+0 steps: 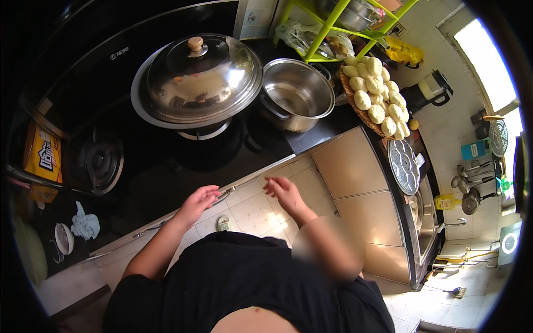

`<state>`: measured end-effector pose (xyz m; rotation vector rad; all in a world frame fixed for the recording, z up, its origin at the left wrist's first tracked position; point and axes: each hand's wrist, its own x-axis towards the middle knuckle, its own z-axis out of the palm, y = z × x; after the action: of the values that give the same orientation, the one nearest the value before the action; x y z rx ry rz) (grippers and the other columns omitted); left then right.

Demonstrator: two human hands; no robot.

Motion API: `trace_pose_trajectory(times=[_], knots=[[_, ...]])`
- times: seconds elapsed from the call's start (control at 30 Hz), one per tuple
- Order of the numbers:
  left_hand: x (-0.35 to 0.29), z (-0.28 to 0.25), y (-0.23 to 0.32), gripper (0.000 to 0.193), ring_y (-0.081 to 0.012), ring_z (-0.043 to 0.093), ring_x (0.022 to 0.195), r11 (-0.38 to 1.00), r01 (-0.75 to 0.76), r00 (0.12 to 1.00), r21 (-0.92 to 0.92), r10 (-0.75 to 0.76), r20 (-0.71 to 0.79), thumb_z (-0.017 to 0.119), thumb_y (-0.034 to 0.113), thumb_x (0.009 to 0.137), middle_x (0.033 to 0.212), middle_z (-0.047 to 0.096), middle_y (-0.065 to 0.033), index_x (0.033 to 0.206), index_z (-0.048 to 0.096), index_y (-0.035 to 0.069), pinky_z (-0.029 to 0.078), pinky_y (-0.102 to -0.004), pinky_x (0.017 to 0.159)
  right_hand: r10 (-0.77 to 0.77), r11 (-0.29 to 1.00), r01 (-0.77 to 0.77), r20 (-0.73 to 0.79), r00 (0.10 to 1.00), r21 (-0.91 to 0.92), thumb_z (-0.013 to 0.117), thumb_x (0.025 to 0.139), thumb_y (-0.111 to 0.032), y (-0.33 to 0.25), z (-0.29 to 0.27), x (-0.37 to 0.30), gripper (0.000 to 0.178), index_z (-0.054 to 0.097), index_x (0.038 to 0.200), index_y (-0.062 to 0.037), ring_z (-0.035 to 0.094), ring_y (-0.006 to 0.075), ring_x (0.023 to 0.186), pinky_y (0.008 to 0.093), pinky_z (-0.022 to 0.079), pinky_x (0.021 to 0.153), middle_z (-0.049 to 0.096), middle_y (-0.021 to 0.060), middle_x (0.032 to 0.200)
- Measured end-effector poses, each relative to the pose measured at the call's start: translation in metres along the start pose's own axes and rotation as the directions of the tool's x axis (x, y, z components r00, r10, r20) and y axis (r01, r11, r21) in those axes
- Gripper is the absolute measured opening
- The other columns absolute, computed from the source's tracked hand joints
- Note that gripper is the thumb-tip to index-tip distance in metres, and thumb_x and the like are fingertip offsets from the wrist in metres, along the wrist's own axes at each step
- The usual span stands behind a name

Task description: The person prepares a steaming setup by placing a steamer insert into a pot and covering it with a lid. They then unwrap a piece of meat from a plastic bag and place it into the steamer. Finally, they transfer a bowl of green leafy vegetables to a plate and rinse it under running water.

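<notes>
In front of my body, near the counter's front edge, my left hand (198, 205) is held with its fingers stretched out and nothing in them. To its right, over the tiled floor, my right hand (285, 195) hangs with loosely bent fingers apart, also holding nothing. Neither hand touches anything. Ahead of them a large wok (145, 115) sits on the stove under a shiny domed lid (183, 83) with a wooden knob. Beside it stands an uncovered steel pot (302, 114), its inside visible. A woven tray (358, 108) farther right is heaped with pale dough buns (376, 89).
A round perforated steamer plate (403, 166) leans by the sink (426, 213). At left are a second burner (102, 164), a yellow box (43, 152), a blue cloth (85, 223) and a white bowl (64, 238). A green rack (327, 25) stands behind the pot.
</notes>
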<state>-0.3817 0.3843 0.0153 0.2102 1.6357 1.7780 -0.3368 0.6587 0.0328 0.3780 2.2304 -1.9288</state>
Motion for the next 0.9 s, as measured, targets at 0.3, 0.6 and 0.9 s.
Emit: trace_pose_trajectory(times=[0.3,0.6,0.9], knots=[[0.0,0.006,0.014,0.031,-0.0173,0.05,0.099,0.995,0.016,0.989,-0.102,-0.03,-0.141,0.038,0.013,0.09,0.112,0.051,-0.0107,0.118,0.041,0.002,0.04,-0.0279,0.083,0.068,0.557,-0.201,0.197,0.978,0.806,0.041,0.084,-0.05,-0.059,-0.023,0.15,0.045,0.047,0.102,-0.0082,0.055,0.0177,0.076,0.0301,0.042,0.066,0.057,0.0061,0.088],[0.013,0.024,0.04,0.03,-0.0161,0.051,0.098,0.994,-0.024,0.934,-0.106,-0.016,-0.357,0.039,0.01,0.089,0.11,0.052,-0.0091,0.118,0.042,0.003,0.04,-0.0274,0.082,0.216,0.573,-0.289,0.199,0.956,0.767,0.045,0.082,-0.033,-0.046,-0.096,0.152,0.027,0.05,0.086,-0.0068,0.051,0.0167,0.06,0.0288,0.04,0.058,0.056,0.0057,0.068],[0.088,0.011,0.237,0.02,-0.0083,0.048,0.067,0.529,-0.339,0.6,0.778,0.759,-0.254,0.056,0.006,0.077,0.093,0.054,-0.0044,0.097,0.055,0.004,0.04,-0.0197,0.057,0.244,0.625,-0.116,-0.052,0.968,0.772,0.044,0.083,-0.047,-0.043,-0.168,0.133,0.035,0.048,0.075,-0.0131,0.04,0.013,0.045,0.0251,0.03,0.045,0.04,0.0002,0.049]])
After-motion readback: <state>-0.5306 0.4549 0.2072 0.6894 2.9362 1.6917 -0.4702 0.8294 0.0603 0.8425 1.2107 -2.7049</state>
